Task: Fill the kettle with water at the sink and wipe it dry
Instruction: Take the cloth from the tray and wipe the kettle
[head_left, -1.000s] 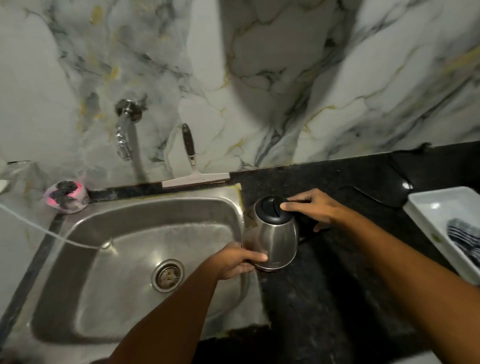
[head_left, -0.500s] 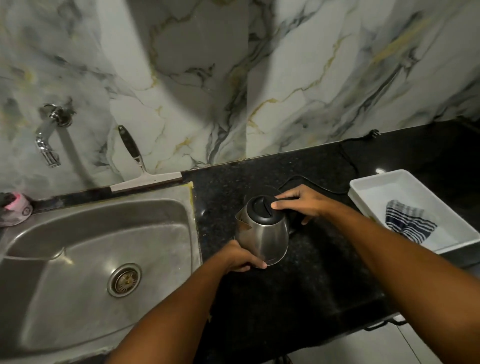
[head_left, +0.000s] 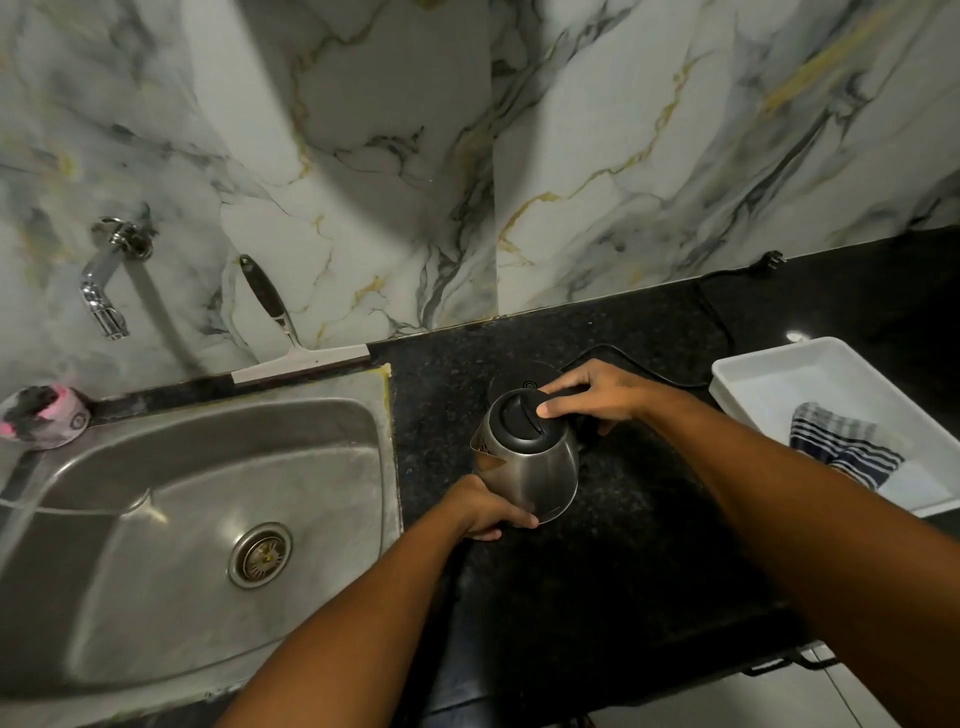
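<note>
We find the kettle (head_left: 527, 462) carried from the sink (head_left: 208, 519) edge to above the black counter (head_left: 623, 571), left hand (head_left: 485, 512) cupping its base, right hand (head_left: 597, 397) gripping the handle; wiping likely follows with the striped cloth (head_left: 841, 449).

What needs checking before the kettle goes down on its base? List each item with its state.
1. Hold on the kettle: left hand at its lower edge, right hand at the handle side. Ok.
2. Lid closed: ok.
3. Kettle level: tilted, spout toward the sink. Not ok.
4. Base free: it lies just behind the kettle, mostly hidden. Cannot tell.
5. Cord clear of the landing spot: it trails behind the right hand toward the wall. Ok.
6. Cloth ready for wiping: in the white tray to the right. Ok.
</note>
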